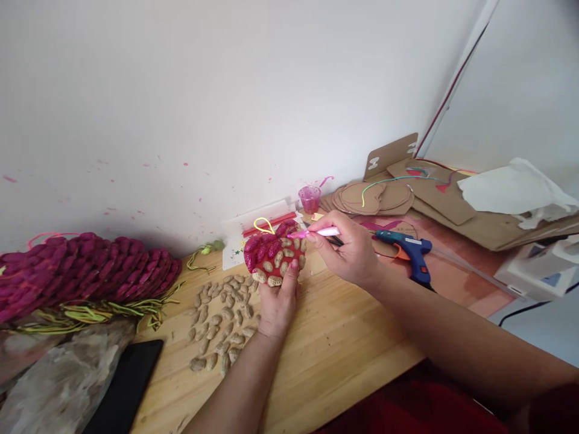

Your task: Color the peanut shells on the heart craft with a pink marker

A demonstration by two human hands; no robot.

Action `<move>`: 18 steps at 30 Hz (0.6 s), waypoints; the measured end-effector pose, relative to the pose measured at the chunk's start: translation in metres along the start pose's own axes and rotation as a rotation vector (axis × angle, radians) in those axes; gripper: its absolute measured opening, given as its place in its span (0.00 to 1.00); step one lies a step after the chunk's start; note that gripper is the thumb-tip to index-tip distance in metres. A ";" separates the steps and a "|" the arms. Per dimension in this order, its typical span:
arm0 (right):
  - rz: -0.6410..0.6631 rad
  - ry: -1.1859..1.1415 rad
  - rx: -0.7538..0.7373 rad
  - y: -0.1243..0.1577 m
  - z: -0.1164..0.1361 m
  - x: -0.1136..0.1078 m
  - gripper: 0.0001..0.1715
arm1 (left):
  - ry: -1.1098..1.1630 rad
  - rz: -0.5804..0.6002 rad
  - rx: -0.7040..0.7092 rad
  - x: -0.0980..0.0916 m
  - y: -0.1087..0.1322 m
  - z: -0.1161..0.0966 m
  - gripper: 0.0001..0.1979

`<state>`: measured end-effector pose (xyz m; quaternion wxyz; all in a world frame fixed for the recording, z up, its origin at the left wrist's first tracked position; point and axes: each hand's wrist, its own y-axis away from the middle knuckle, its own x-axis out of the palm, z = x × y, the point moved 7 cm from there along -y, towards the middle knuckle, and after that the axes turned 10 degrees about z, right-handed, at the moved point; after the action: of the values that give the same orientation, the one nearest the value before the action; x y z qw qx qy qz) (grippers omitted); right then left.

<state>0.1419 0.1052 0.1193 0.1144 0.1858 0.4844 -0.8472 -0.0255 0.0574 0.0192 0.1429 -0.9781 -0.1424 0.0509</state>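
Note:
My left hand (279, 301) holds up a red heart-shaped piece (274, 253) covered with peanut shells, its thumb on the front face. The shells along its top and left are painted magenta; the others are bare tan. A yellow loop (263, 225) sticks up from its top edge. In my right hand (346, 250), fingers closed, is a paintbrush (326, 231) with a white and pink handle. Its pink tip touches the upper part of the piece. Behind, against the wall, stands a small clear cup (310, 199) with pink paint in it.
Loose peanuts (226, 313) lie on the wooden table (335, 355). At left is a row of magenta peanut-covered pieces (90, 271), with yellow-green yarn and a plastic bag (63, 380). At right lie cardboard hearts (362, 198), a blue glue gun (409, 250) and a white machine (543, 265).

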 end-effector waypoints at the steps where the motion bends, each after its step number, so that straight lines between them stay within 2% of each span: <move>1: 0.000 0.009 -0.006 0.000 0.002 0.000 0.05 | -0.024 0.011 0.012 0.001 -0.001 0.000 0.20; 8: -0.003 0.029 0.004 -0.001 0.002 -0.001 0.04 | -0.145 0.057 0.088 0.002 -0.002 -0.010 0.20; 15: -0.055 0.022 0.034 0.001 -0.007 -0.007 0.03 | -0.148 0.034 0.037 0.000 -0.001 -0.004 0.19; 18: -0.028 -0.001 0.021 0.000 -0.004 -0.006 0.03 | -0.140 0.036 0.047 0.000 -0.001 -0.004 0.19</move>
<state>0.1479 0.1090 0.1200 0.1008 0.1797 0.4782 -0.8537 -0.0256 0.0575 0.0229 0.1547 -0.9709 -0.1332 0.1248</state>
